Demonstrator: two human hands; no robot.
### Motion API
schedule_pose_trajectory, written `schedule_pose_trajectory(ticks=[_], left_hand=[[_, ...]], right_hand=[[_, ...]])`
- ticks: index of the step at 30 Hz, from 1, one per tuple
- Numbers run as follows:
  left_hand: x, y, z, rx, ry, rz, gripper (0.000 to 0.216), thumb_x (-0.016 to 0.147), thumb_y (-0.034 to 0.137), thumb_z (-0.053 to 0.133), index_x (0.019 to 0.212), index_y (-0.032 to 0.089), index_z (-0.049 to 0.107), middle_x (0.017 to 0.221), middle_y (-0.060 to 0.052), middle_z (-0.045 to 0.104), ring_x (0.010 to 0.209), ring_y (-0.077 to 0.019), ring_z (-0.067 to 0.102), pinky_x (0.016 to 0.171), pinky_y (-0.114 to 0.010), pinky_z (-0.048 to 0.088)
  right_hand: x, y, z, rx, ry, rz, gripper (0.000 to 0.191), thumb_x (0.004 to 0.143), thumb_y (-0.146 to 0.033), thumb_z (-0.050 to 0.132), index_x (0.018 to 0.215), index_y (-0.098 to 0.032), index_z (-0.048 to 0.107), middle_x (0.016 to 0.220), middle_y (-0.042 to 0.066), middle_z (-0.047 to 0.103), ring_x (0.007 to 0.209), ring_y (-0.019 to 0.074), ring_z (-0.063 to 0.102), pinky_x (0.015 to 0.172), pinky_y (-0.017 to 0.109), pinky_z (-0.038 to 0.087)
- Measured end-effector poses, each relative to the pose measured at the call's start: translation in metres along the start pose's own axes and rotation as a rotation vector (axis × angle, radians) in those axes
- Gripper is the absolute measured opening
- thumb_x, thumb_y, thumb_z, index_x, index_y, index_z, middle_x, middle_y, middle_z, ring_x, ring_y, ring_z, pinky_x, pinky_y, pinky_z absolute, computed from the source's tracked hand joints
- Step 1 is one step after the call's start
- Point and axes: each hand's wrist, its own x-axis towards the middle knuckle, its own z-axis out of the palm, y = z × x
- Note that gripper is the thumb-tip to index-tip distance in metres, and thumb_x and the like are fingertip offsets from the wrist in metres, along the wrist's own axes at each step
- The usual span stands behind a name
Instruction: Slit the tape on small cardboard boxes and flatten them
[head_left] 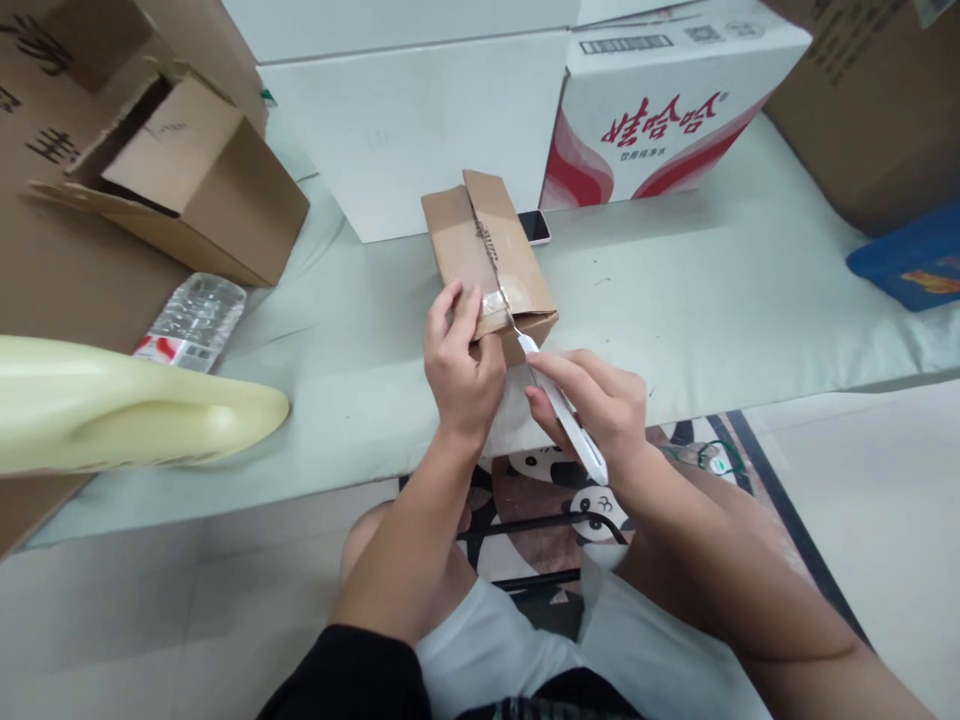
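Note:
A small brown cardboard box (pixel 517 265) lies on the pale green cloth in front of me, its top flaps meeting along a middle seam. Clear tape (pixel 493 302) crosses the seam at the near end. My left hand (pixel 463 365) grips the near left corner of this box, fingers on the top and thumb at the edge. In my right hand (pixel 592 400) is a white utility knife (pixel 566 415). Its blade touches the seam at the near edge, beside the tape.
White cartons (pixel 435 130) stand behind the box, with a phone (pixel 535 227) by their base. On the left are an open cardboard box (pixel 225 180), a clear plastic bottle (pixel 206 315) and a pale yellow object (pixel 150 410). Something blue (pixel 907 260) sits at right.

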Motion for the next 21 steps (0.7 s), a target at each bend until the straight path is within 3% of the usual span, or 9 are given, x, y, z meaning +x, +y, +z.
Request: schedule_pose_trajectory(ticks=[5, 12, 21], left_hand=[[0.0001, -0.0014, -0.0006, 0.003, -0.005, 0.006, 0.038, 0.094, 0.020, 0.053, 0.128, 0.020, 0.070, 0.142, -0.011, 0.062, 0.138, -0.0261, 0.057, 0.121, -0.044, 0.042], [-0.0016, -0.0016, 0.0014, 0.049, 0.047, 0.053, 0.038, 0.094, 0.018, 0.051, 0.126, 0.019, 0.071, 0.138, -0.011, 0.065, 0.132, -0.0238, 0.061, 0.116, -0.041, 0.048], [-0.0003, -0.0033, -0.0008, 0.026, 0.009, 0.037, 0.038, 0.093, 0.019, 0.052, 0.126, 0.019, 0.071, 0.140, -0.011, 0.063, 0.133, -0.0255, 0.059, 0.117, -0.044, 0.046]], right_hand=[[-0.0041, 0.0004, 0.0071, -0.054, -0.010, 0.073, 0.021, 0.098, -0.023, 0.058, 0.113, -0.021, 0.073, 0.092, 0.004, 0.077, 0.070, 0.0100, 0.069, 0.060, 0.020, 0.049], [-0.0013, -0.0027, 0.0065, -0.024, 0.023, 0.043, 0.020, 0.097, -0.023, 0.060, 0.111, -0.020, 0.073, 0.088, 0.005, 0.077, 0.068, 0.0106, 0.069, 0.062, 0.020, 0.051], [-0.0019, -0.0035, 0.0088, 0.015, 0.029, 0.063, 0.021, 0.097, -0.023, 0.059, 0.111, -0.019, 0.075, 0.088, 0.005, 0.077, 0.068, 0.0100, 0.069, 0.061, 0.019, 0.051]])
